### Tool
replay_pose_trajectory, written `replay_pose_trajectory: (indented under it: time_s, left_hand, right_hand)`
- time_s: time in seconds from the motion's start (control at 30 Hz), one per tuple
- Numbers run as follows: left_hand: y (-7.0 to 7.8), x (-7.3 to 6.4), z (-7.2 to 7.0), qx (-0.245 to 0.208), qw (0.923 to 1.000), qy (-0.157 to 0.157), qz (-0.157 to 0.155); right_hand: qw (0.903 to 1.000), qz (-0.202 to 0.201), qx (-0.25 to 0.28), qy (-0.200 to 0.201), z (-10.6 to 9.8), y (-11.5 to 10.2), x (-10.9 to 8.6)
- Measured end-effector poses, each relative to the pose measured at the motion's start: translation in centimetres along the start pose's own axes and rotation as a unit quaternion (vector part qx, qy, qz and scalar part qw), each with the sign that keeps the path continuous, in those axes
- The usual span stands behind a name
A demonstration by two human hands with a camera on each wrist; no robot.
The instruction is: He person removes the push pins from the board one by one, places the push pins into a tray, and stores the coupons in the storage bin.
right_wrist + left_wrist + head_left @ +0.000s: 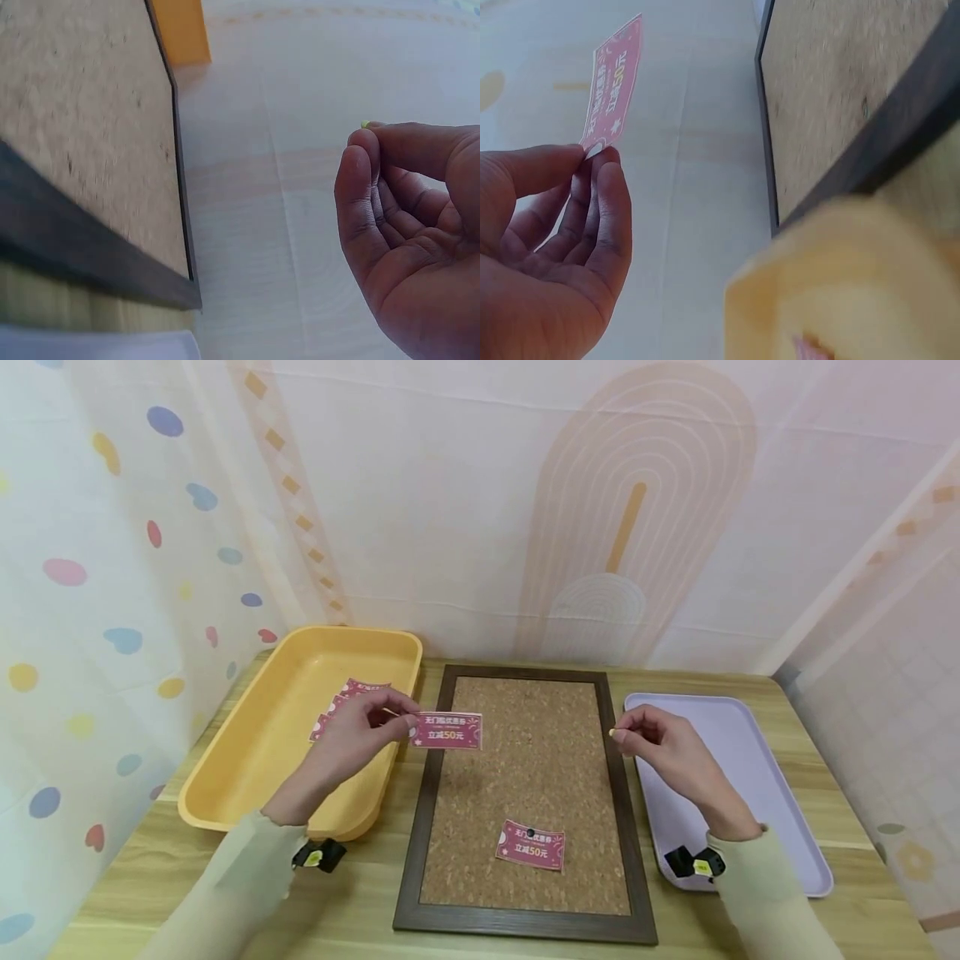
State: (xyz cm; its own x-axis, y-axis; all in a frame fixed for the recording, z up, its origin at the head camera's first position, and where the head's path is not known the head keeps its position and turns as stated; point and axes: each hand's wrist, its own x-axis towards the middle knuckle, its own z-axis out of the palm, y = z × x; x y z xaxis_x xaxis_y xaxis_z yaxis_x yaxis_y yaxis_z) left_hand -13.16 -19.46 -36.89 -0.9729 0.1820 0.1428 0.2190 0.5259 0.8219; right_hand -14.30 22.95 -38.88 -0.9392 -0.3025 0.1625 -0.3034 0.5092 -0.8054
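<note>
My left hand (354,737) pinches a pink paper coupon (448,733) by one short end, between thumb and fingers. It is held above the left edge of a cork board (532,777) with a dark frame. My right hand (675,756), over the board's right edge, pinches a small yellow push pin (365,124) between thumb and fingertip. Most of that pin is hidden by the fingers. Low on the cork lies another pink coupon (529,850), slightly tilted, with a dark round pin head (530,832) near its top edge.
A yellow tray (255,760) stands left of the board, with several pink coupons (347,693) in it, partly behind my left hand. To the right is a lilac tray (757,802), partly under my right arm. A patterned curtain (450,510) hangs behind the wooden table (120,893).
</note>
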Motion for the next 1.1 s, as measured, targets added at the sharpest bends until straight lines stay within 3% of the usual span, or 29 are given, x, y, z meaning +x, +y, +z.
replay_pose_trajectory:
  time_s: [0.3,0.63,0.87,1.1]
  left_hand:
    - [-2.1,-0.9,-4.0,-0.010,0.9998,0.014,-0.010]
    - [-5.9,-1.1,-7.4,0.049,0.9981,0.024,-0.031]
    - [-8.0,-0.9,-8.9,0.077,0.9947,-0.024,-0.063]
    - [-9.6,-0.3,-9.6,0.068,0.9909,-0.079,-0.085]
  right_hand:
    - [0.9993,0.000,-0.033,0.017,-2.3,1.1,-0.2]
    - [0.9975,0.004,-0.069,0.012,-4.0,3.5,0.2]
    - [0.9942,-0.008,-0.107,0.001,-5.2,4.7,0.2]
    - [0.9952,-0.007,-0.095,-0.023,-5.9,5.8,0.6]
